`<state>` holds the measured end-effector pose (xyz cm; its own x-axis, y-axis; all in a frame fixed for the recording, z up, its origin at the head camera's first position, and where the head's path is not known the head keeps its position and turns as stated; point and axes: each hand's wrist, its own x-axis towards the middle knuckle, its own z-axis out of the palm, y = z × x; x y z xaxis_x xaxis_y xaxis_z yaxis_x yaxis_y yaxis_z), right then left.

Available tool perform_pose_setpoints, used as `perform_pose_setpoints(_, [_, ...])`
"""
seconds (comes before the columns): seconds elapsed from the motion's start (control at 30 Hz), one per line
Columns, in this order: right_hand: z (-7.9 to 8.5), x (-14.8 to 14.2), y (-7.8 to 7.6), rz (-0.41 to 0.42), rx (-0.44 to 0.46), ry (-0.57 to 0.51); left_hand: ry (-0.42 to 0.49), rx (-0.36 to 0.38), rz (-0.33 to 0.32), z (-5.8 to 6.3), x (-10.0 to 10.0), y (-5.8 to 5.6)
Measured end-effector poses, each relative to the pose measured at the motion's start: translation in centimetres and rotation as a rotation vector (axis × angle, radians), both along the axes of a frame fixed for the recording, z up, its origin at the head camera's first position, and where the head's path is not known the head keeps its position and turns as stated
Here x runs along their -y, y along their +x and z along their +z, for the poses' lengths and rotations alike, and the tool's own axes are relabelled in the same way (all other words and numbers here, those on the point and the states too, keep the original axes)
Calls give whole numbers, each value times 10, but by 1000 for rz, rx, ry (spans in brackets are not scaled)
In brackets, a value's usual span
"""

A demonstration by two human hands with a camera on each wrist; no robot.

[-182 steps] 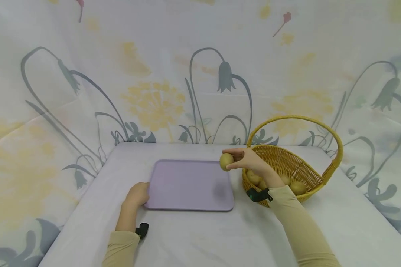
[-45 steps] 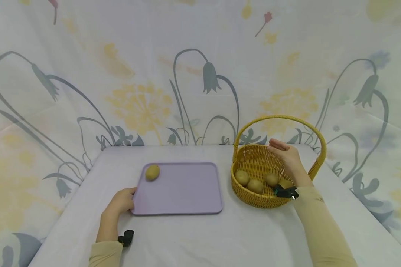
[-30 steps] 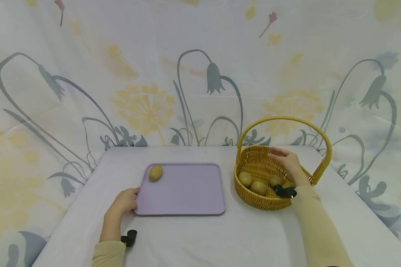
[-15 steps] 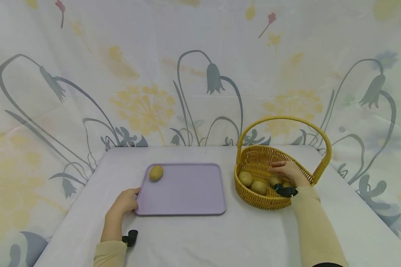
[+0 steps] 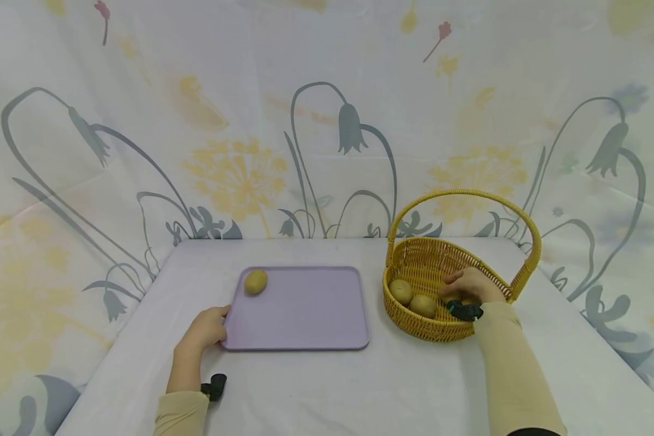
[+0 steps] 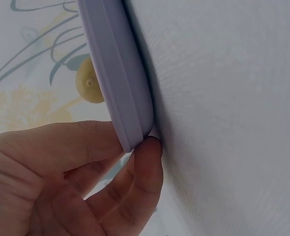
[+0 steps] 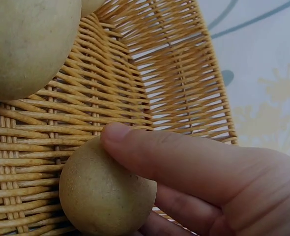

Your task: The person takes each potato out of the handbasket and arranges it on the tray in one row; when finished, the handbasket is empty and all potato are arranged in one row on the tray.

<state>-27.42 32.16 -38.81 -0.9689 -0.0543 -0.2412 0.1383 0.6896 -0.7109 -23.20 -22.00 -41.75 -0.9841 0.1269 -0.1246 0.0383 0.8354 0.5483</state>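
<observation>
At the tray's left edge, my left hand (image 5: 206, 330) pinches the rim of the lilac tray (image 5: 305, 315); in the left wrist view the thumb lies on its upper side and fingers (image 6: 147, 167) are beneath. One potato (image 5: 255, 282) rests in the tray's far left corner. Inside the yellow wicker basket (image 5: 425, 332), my right hand (image 5: 471, 283) holds another potato (image 7: 108, 191), its thumb on top and its other fingers behind, partly hidden. Two more potatoes lie in the basket's left part, one at the wall (image 5: 400, 292) and one nearer the front (image 5: 422, 306).
The basket's tall arched handle (image 5: 471, 192) rises above my right hand. A white cloth (image 5: 316, 393) covers the table, and a flower-printed curtain (image 5: 240, 121) stands behind and at both sides. Each wrist wears a small black camera.
Earlier my right hand held a potato over the tray; now one lies in its far left corner. My right hand has since lowered into the basket onto another potato. My left hand stays on the tray.
</observation>
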Motion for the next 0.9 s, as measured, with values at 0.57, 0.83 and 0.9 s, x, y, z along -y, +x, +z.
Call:
perform_pose_setpoints(0.57, [5, -3, 0, -39, -42, -159, -5, -6, -11, 2, -3, 0])
perform_pose_setpoints(0.83, [16, 8, -8, -32, -19, -278, -11, -1, -8, 4, -1, 0])
perform_pose_setpoints(0.9, [18, 11, -10, -44, -21, -274, -10, 7, -3, 3, -1, 1])
